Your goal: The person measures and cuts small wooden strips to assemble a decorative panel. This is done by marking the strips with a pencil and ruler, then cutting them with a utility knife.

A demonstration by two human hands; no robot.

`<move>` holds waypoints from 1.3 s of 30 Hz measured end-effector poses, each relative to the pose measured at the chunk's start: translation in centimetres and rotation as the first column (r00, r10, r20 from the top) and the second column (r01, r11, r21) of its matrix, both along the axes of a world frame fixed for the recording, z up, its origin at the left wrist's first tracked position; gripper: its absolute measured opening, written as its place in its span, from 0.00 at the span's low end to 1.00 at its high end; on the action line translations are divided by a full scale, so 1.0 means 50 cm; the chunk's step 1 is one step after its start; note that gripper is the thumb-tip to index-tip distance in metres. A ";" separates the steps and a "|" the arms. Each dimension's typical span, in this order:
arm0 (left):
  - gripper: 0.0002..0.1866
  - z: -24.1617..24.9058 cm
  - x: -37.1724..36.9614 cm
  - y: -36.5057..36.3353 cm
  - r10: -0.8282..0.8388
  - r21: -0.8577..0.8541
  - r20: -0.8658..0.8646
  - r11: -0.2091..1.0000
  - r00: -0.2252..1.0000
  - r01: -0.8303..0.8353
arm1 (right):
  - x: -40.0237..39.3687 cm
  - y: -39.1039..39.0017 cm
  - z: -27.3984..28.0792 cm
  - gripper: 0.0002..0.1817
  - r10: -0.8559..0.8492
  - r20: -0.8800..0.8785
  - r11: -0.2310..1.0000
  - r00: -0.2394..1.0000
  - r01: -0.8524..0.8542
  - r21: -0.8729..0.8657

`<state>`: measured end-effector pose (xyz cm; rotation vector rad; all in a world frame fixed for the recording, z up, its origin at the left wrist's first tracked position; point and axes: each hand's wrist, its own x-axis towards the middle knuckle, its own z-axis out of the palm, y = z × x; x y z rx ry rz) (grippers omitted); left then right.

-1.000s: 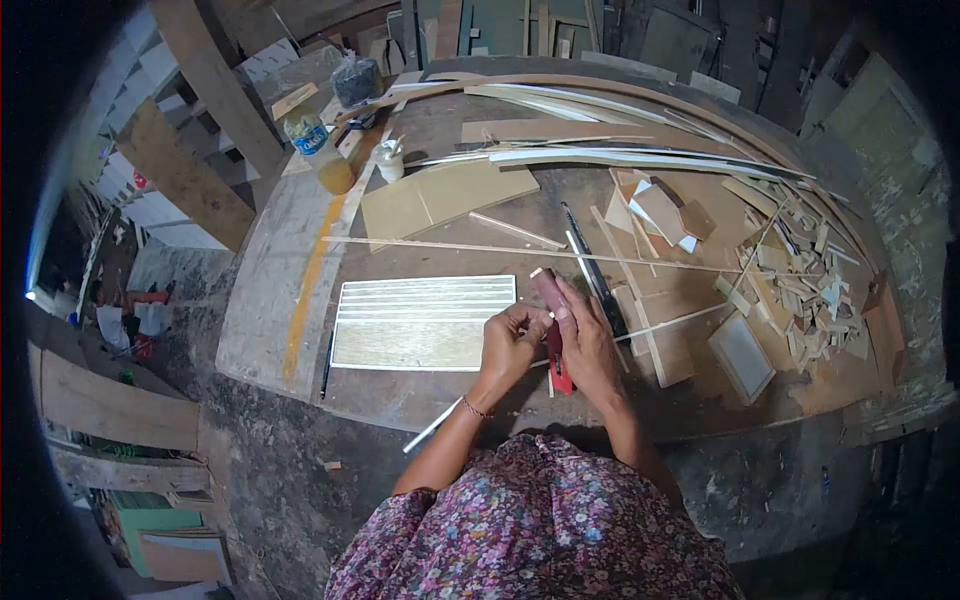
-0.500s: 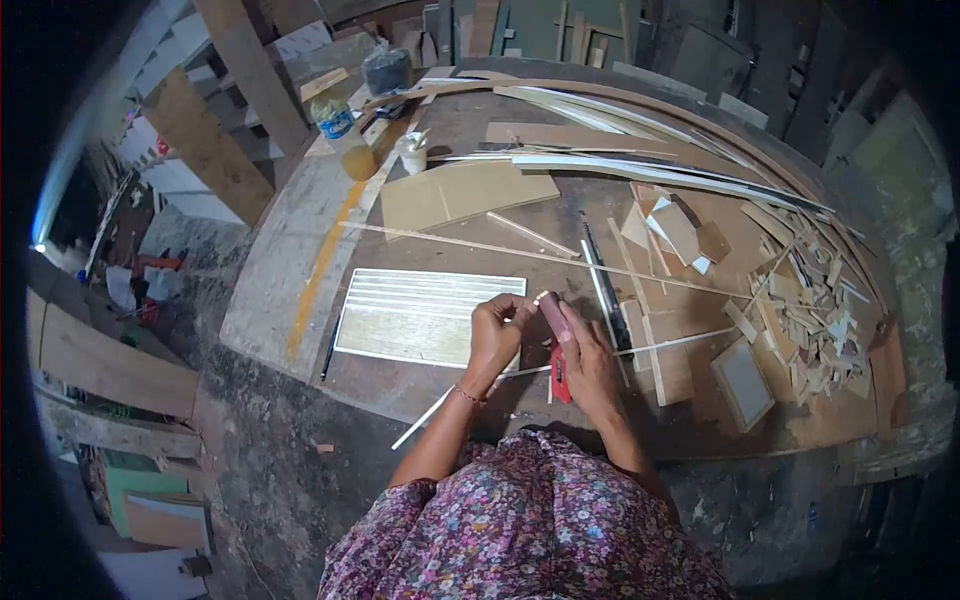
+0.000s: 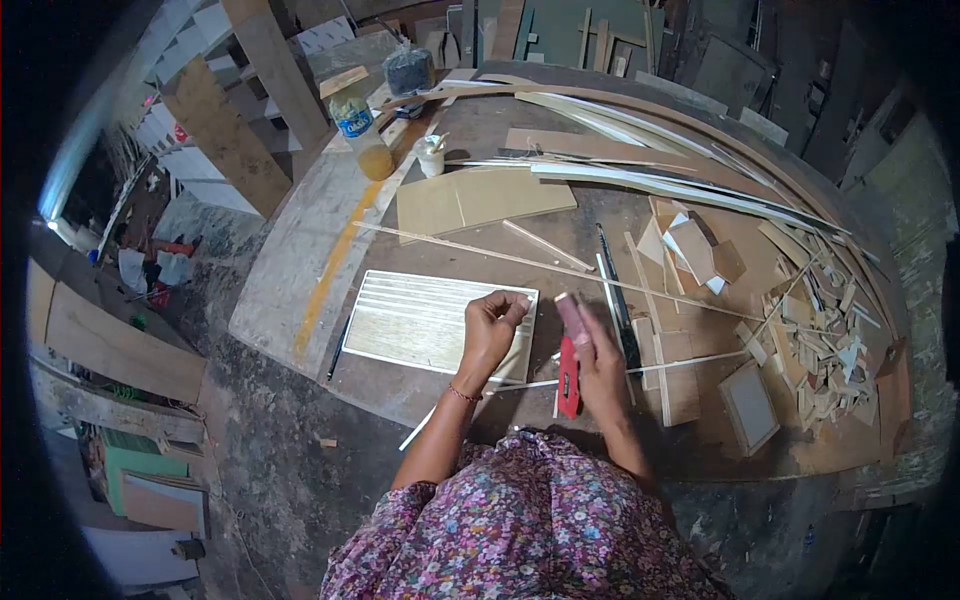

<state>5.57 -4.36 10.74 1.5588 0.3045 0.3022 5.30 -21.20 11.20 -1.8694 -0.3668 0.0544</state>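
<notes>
My left hand point(image 3: 487, 338) is closed in a pinch on a small pale wood piece point(image 3: 528, 300), above the right end of a white-edged slatted wooden panel point(image 3: 430, 318). In my right hand point(image 3: 603, 368), somewhat blurred, is a reddish-brown sanding block point(image 3: 574, 318) with a light tip. The block and the small piece are a short gap apart. A red utility knife point(image 3: 568, 385) lies beside my right hand, partly covered by it. Below both hands a thin white strip point(image 3: 540, 384) crosses the table.
Long strips point(image 3: 640, 185) and a tan board point(image 3: 490, 200) lie across the back. Offcuts point(image 3: 810, 340) are heaped at the right, near a small framed panel point(image 3: 748, 408). A white cup point(image 3: 430, 157) and a jar of amber liquid point(image 3: 374, 160) stand at the back left.
My hands have drawn apart: the sanding block has moved away to the right from the small piece in my left hand. The whole view has shifted slightly.
</notes>
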 end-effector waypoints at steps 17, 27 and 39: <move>0.03 -0.065 0.027 -0.001 -0.130 0.117 0.047 0.985 0.990 0.123 | 0.048 0.023 0.022 0.20 0.079 0.105 0.969 0.991 -0.052 -0.240; 0.06 -0.025 0.016 0.008 -0.064 0.048 0.005 0.997 0.998 0.064 | 0.024 -0.021 0.008 0.20 0.181 0.037 0.944 0.983 -0.163 -0.287; 0.08 0.019 0.014 -0.018 -0.340 -0.204 -0.033 0.923 0.940 0.327 | 0.080 0.026 0.007 0.21 0.125 -0.181 0.836 0.976 -0.005 0.549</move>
